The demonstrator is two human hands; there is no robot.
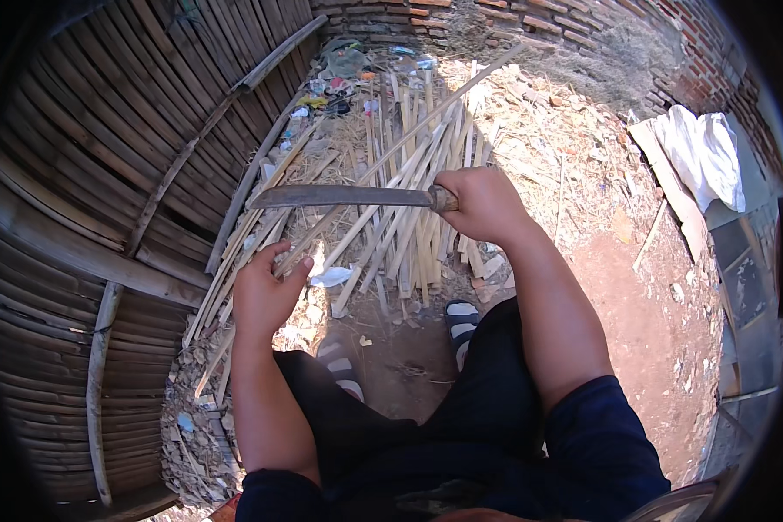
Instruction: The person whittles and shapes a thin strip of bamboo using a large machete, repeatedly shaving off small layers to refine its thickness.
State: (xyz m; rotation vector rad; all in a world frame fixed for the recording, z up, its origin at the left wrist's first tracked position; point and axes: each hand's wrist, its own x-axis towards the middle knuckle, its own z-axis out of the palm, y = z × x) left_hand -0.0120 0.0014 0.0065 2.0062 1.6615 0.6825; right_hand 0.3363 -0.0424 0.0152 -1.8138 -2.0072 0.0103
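Dark trousers (426, 435) and our two bare forearms fill the lower edge, and from there we look down at the work. Our right hand (485, 204) has its fingers clamped around the wooden handle of a long machete (344, 197), whose dull grey blade lies level and points to our left, held above the ground. Our left hand (265, 291) sits lower and just under the blade's tip, its fingers curled around the near end of a long bamboo stick (391, 148), which slants away up and to the right, passing behind the blade (how tightly the hand grips it we cannot tell). Beyond the blade lies a pile of split bamboo strips (418, 217), pale and spread out like a fan on the reddish dirt ground (652, 339). Striped sandals (461, 320) show on our feet just near the closest ends of the strips, with a white scrap (331, 277) beside the left hand. To our left stands a wall of curved bamboo slats (87, 174); more strips lean along its foot. Far off, a brick wall (583, 26) closes the yard, litter lies at its base, and a white cloth (703, 155) rests on a board at the right.
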